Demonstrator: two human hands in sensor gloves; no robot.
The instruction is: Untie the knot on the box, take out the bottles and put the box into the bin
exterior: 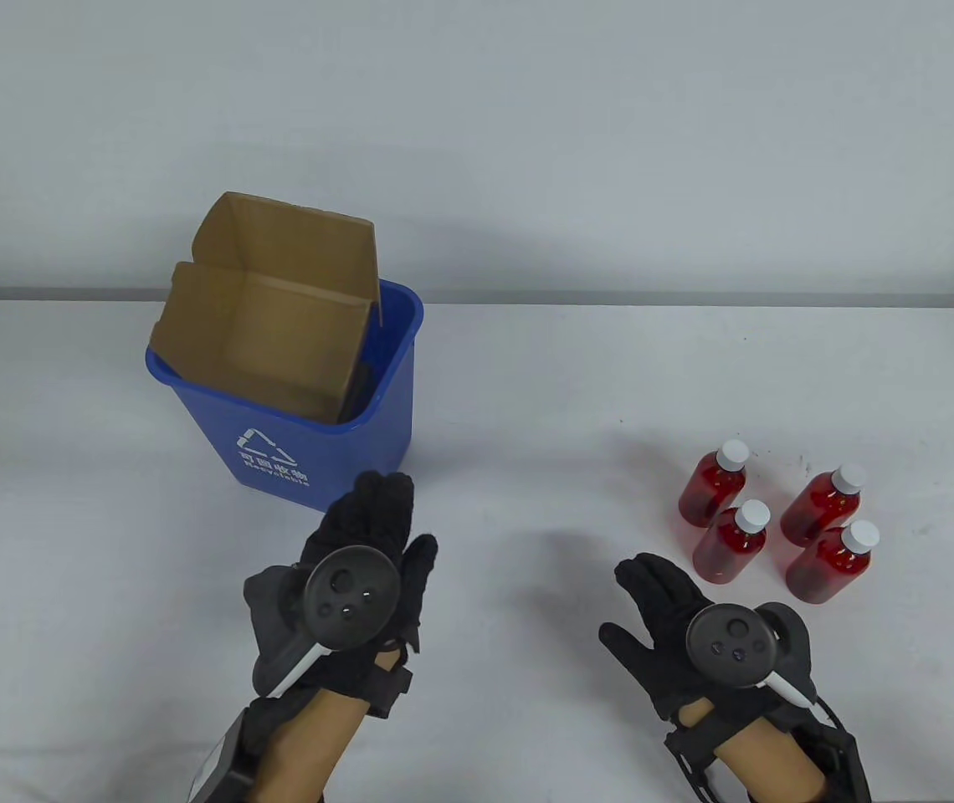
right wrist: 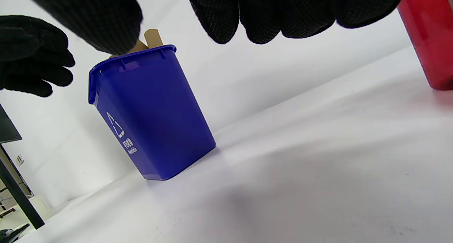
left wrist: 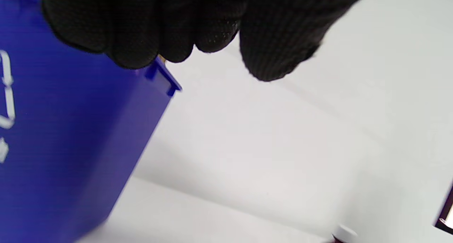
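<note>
Four bottles (exterior: 778, 523) upright, box (exterior: 276, 318) mouth-up, tilted in bin (exterior: 322, 447), both hands (exterior: 368, 544) (exterior: 665, 611) released.

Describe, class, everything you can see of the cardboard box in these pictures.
The cardboard box is plain brown, corrugated by its look, open, with its flaps standing up. It sits tilted inside the blue recycling bin at the table's left, its upper part rising well above the rim. Its inside shows no contents. Only the bin touches it; neither hand does. In the right wrist view only a flap tip shows.
</note>
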